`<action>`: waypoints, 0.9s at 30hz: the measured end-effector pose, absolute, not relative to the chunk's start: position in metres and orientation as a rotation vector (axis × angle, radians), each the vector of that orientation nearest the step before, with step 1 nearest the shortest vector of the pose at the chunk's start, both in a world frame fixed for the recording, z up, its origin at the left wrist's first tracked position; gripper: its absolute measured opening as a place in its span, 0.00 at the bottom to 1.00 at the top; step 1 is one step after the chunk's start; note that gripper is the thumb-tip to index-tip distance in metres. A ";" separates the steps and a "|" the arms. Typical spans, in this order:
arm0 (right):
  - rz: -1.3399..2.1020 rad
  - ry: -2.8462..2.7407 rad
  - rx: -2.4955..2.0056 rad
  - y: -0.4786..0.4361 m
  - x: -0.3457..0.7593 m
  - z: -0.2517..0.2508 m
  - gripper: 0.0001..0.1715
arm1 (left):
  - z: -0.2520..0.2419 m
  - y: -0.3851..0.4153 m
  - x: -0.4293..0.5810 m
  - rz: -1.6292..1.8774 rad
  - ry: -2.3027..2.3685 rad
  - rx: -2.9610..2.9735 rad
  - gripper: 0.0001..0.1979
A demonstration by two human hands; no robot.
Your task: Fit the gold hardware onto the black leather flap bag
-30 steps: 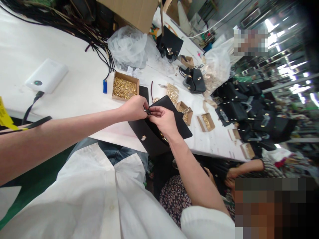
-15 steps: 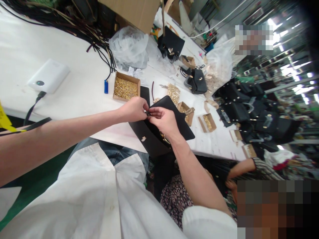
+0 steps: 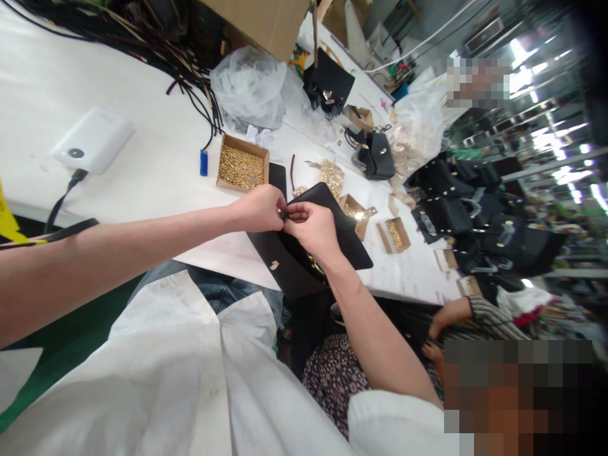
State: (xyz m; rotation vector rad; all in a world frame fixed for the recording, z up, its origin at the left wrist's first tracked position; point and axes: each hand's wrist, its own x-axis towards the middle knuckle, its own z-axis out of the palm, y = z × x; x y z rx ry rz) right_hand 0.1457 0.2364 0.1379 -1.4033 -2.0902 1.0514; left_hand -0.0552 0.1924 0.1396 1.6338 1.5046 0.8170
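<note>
Nearby sits a box [image 3: 251,149] — beside the bag [image 3: 294,277].

Mid-frame, the left hand [image 3: 260,208] and right hand [image 3: 316,229] pinch a small dark piece [image 3: 284,215] at a black handbag [image 3: 292,273]. A power bank [image 3: 95,140] lies far left.

A white power bank [image 3: 95,140], with a dark cable [image 3: 61,204] plugged in, lay on the white desk [image 3: 154,174]. A blue lighter [image 3: 204,163] lay near some black cords [image 3: 197,104]. Beside these sat a crumpled clear plastic bag [image 3: 247,85], with a cardboard box [image 3: 266,25] beyond.
</note>
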 end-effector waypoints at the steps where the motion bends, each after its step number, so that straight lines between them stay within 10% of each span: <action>1: 1.061 -2.088 -1.399 0.236 0.146 0.138 0.21 | 0.140 0.191 -0.056 0.803 1.490 1.627 0.20; 27: 1.120 -2.119 -1.459 0.255 0.146 0.139 0.24 | 0.133 0.219 -0.044 0.741 1.558 1.778 0.15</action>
